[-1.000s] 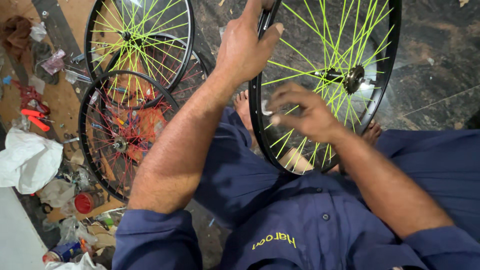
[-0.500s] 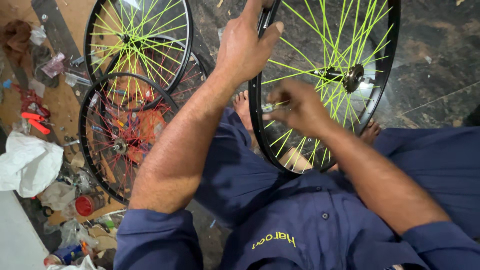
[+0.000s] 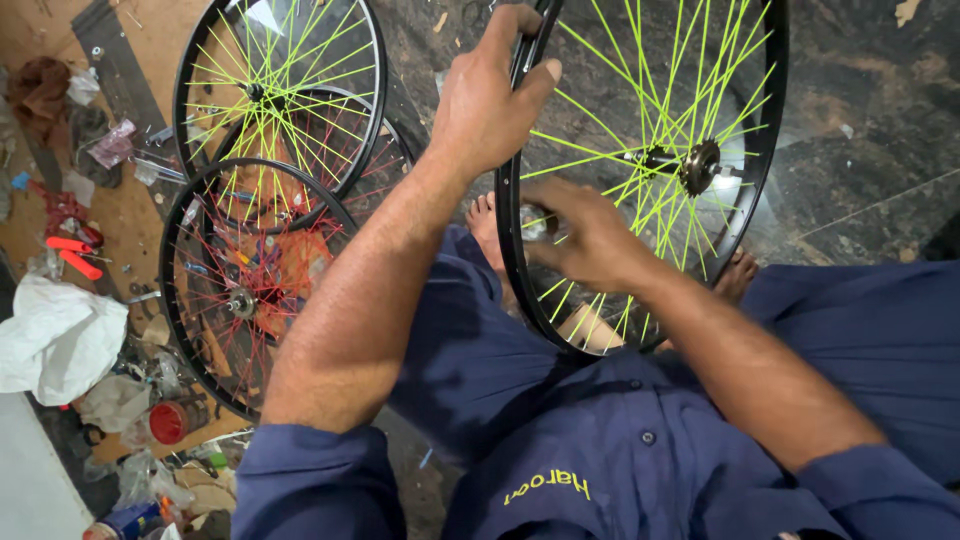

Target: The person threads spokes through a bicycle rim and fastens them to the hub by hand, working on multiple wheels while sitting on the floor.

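Wheel [image 3: 560, 60] upright between knees; left hand [image 3: 485, 100] clamps rim; right hand [image 3: 585, 235], nearer spokes, pinches something small, possibly nipple.

Soft, even light falls on my forearms; the dark floor [image 3: 860, 130] right of the wheel [image 3: 640, 170] shows faint sheen; edges bend slightly.

Glossy black metal rim [image 3: 512, 250], shiny metal hub [image 3: 700, 166], matt blue cloth shirt [image 3: 560, 460]
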